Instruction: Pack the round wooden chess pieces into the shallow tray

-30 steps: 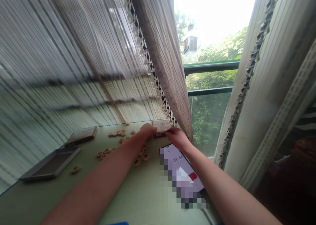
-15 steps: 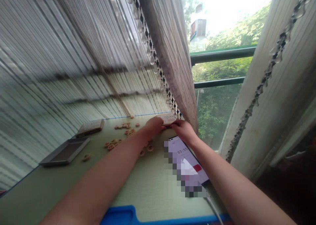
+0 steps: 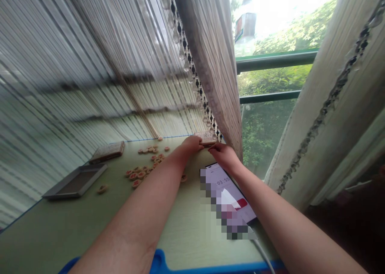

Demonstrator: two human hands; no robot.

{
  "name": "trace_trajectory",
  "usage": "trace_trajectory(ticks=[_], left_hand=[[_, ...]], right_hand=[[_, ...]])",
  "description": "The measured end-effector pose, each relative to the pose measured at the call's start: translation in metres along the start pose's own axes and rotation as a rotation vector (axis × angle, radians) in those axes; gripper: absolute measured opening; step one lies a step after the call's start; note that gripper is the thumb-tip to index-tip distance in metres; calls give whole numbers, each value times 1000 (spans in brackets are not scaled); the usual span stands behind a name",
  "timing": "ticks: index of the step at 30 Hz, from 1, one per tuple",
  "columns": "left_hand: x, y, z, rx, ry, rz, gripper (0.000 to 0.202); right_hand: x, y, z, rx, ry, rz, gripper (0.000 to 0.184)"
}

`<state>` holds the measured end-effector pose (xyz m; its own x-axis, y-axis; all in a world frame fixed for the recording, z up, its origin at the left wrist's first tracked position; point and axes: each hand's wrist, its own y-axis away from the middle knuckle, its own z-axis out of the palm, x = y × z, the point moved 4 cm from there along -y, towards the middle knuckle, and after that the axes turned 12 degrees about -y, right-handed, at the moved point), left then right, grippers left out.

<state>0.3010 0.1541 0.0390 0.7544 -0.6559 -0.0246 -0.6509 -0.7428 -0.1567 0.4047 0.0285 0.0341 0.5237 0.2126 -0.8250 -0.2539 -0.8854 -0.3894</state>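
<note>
At the far edge of the table a flat, pale box with a printed top (image 3: 205,138) lies by the curtain's beaded hem. My left hand (image 3: 191,143) is closed on its left side, the thumb and fingers at the near corner. My right hand (image 3: 223,153) pinches at the box's near right corner, fingertips pressed together. Round wooden xiangqi pieces (image 3: 141,174) with red and dark markings lie scattered left of my left forearm, which hides some of them. One more piece (image 3: 183,178) shows just right of that forearm.
A phone (image 3: 224,186) with a timer on its screen and a white cable (image 3: 262,252) lies beside my right forearm. At the left are a grey shallow tray (image 3: 61,194) and another flat box (image 3: 107,150). String curtains (image 3: 207,57) hang along the table's far edge.
Both hands stay at the box. My left forearm has swung slightly right across the view and hides other pieces. The view has shifted a little.
</note>
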Motion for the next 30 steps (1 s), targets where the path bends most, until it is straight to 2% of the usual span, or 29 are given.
trace_trajectory(ticks=[5,7,10,12,15,17,20,23,25,27,30], left_hand=[[-7,-2,7,-2,-57,-8,34],[-8,2,9,18,-49,-20,48],[-8,17,4,106,18,-41,73],[-11,35,-6,201,88,-79,71],[-20,71,-25,280,217,-163,42],[-28,101,-40,345,288,-179,32],[-45,149,-59,391,395,-197,28],[-70,195,-73,432,419,-269,29],[-90,223,-81,473,367,-304,28],[-112,250,-89,548,269,-323,26],[-148,293,-95,639,89,-414,24]], right_hand=[[3,-1,1,7,-17,-14,21],[4,-1,1,7,-26,-14,21],[7,-2,2,-1,-35,-15,23],[8,-2,2,-13,-41,-18,24],[11,-2,3,-66,-67,-17,26],[13,-1,4,-112,-85,-28,27],[15,3,3,-133,-116,-31,30],[13,6,-2,-120,-187,42,37],[0,7,-5,-142,-189,61,38],[-24,10,-1,-206,-132,28,33],[-72,19,24,-283,-86,-96,33]])
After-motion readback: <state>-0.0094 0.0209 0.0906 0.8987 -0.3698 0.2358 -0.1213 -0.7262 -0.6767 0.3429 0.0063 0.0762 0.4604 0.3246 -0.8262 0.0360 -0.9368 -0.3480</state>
